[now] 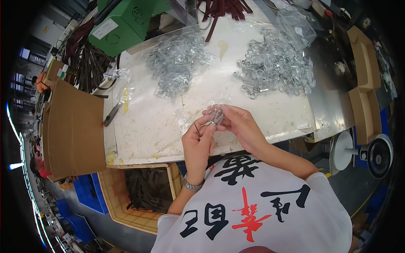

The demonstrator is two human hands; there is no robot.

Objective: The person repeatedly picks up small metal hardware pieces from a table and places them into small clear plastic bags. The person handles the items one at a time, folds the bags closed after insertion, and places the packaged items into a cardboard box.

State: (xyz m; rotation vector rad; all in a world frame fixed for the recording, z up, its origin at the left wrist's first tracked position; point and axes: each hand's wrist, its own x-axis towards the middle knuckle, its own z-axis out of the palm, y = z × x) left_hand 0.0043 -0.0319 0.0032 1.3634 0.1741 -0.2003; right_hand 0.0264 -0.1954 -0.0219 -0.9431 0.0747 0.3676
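Note:
Both hands meet above the front part of the white worktable (148, 132). My left hand (199, 139) pinches a small metal clasp with a ring (212, 122) between thumb and fingers. A thin brown strip also shows at its fingers. Around the clasp's upper part is a clear plastic bag (216, 109), gripped by my right hand (243, 125). The fingers partly hide clasp and bag. Beyond the hands on the left lies a heap of small clear bags (180, 60) with metal pieces. To the right spreads a second heap of bagged metal key rings and clasps (275, 66).
A utility knife (112, 115) lies near the table's left edge beside a cardboard box (74, 129). Behind stands a green machine (123, 25); dark red straps (218, 9) lie at the back. Below are a yellow crate (115, 202) of dark strips and, rightward, a fan (378, 156).

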